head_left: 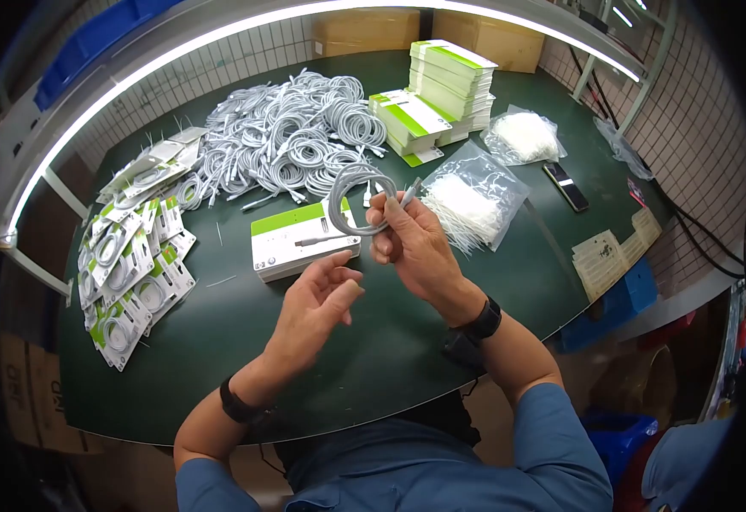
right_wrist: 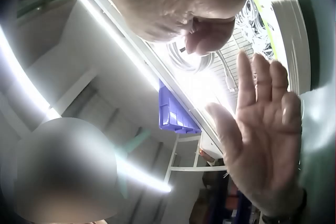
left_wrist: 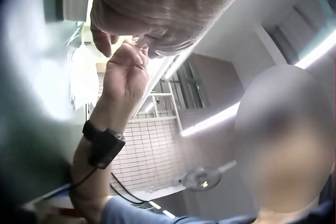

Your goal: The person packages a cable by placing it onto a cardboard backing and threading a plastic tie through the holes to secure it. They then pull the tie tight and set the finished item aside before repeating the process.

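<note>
My right hand (head_left: pixel 422 247) pinches a coiled grey cable (head_left: pixel 336 203) between thumb and fingers, above the green table. One cable end with its plug (head_left: pixel 311 242) hangs from the coil, over a stack of white and green packaging cards (head_left: pixel 275 247). My left hand (head_left: pixel 311 309) is just in front of that stack, holding nothing, its fingers pointing toward the coil. In the right wrist view the left hand (right_wrist: pixel 268 129) shows its palm with the fingers extended. Part of the coil (right_wrist: pixel 191 65) appears there beyond the right hand's fingers.
A big heap of coiled cables (head_left: pixel 287 136) lies at the back. Carded cables (head_left: pixel 125 273) pile up at the left. Behind right stand tall card stacks (head_left: pixel 449 85). Bags of white ties (head_left: pixel 467 205), a phone (head_left: pixel 566 187) and paper sheets (head_left: pixel 603 260) lie to the right.
</note>
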